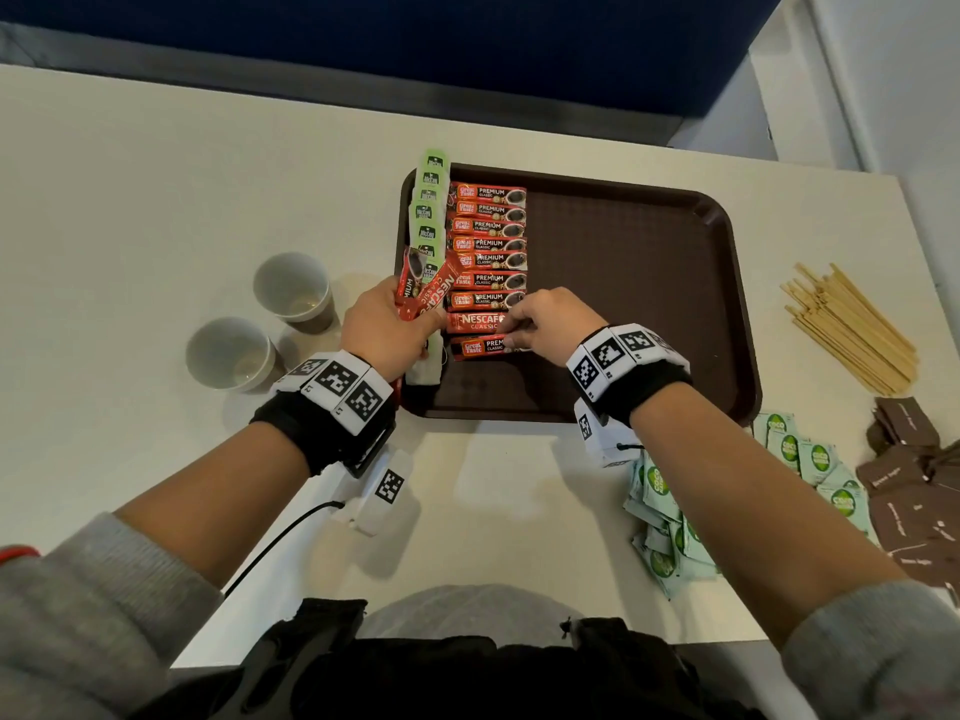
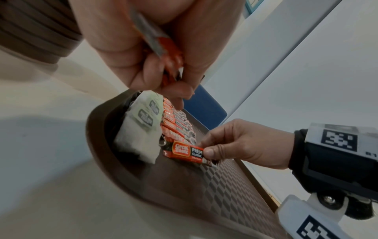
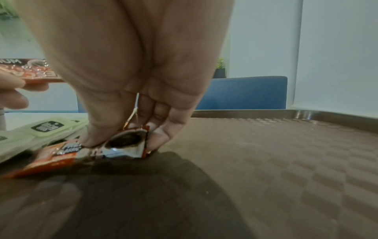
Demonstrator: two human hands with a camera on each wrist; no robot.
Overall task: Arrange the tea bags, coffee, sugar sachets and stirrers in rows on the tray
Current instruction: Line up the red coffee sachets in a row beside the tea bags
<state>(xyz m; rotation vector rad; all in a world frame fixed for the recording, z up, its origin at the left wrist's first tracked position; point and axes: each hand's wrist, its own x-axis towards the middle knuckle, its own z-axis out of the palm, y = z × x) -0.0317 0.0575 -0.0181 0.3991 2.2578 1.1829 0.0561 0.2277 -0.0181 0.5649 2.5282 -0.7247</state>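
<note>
R hand pinches end of a Great Taste coffee stick, lying flat at near end of coffee row on brown tray. L hand grips spare coffee sticks above tray's left edge. Tea bags in row beside coffee. Wooden stirrers, coco sugar sachets, brown sugar sachets on table right of tray. 2 paper cups left.

Both forearms are reaching forward — left hand curling in a closed grip, right hand pinching, fingertips pointing down.
</note>
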